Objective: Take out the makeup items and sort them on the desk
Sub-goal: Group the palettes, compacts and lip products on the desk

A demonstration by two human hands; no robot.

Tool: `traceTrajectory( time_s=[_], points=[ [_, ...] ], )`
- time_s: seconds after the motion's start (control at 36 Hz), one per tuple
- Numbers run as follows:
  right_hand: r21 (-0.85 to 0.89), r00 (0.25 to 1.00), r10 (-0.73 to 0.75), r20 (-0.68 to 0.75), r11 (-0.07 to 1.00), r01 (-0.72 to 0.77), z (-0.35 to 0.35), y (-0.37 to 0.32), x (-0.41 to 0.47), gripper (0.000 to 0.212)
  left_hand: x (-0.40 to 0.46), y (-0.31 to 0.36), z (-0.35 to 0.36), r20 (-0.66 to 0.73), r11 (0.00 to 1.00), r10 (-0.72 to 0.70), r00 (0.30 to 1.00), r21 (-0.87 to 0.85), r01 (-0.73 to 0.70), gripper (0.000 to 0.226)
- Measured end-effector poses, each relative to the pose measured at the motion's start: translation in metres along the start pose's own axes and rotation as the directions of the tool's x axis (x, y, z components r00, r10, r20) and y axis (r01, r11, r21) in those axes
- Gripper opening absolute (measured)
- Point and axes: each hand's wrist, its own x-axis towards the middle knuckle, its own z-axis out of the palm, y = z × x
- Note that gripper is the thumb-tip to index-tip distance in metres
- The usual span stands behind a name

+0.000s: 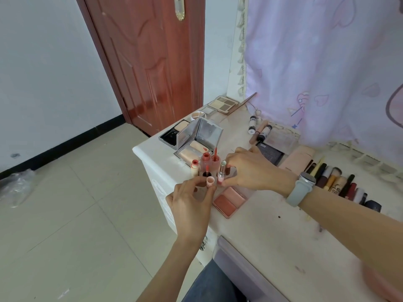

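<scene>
Carefully, we pinch a small pink cap (209, 181) in our left hand (192, 203) while our right hand (253, 171) grips the upright lipstick (222, 172) at the desk (272, 225) corner; a nudge could topple the crowded lip tubes (208, 162) floorward.

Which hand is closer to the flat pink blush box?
The right hand. It reaches over the desk just behind the blush compact, pinching a silver-topped lipstick. The left hand is beside the compact, off the desk's edge, holding a small pink tube.
</scene>
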Motion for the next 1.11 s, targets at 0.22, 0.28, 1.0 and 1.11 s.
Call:
traceTrajectory(
  time_s=[0.22,0.28,1.0,1.11],
  points=[
    [0.029,1.000,-0.002,0.008,1.000,0.002,-0.003,0.005,-0.004,0.036,-0.002,-0.004,0.002,0.002,0.999,0.027,1.000,0.042,-0.027,0.008],
    [0.103,1.000,0.006,-0.008,0.995,-0.005,-0.008,0.007,-0.008,0.035,-0.003,-0.005,0.002,0.008,0.998,0.034,0.999,0.049,-0.035,0.011],
    [-0.376,0.863,0.444,-0.242,0.777,-0.505,0.005,0.098,0.082,0.033,0.064,-0.060,-0.015,-0.030,0.933,-0.002,1.000,0.360,0.013,0.047],
    [-0.283,0.864,0.407,-0.297,0.826,-0.487,0.003,0.094,0.080,0.032,0.066,-0.061,-0.016,-0.026,0.923,-0.020,0.999,0.384,0.028,0.039]
  ],
)
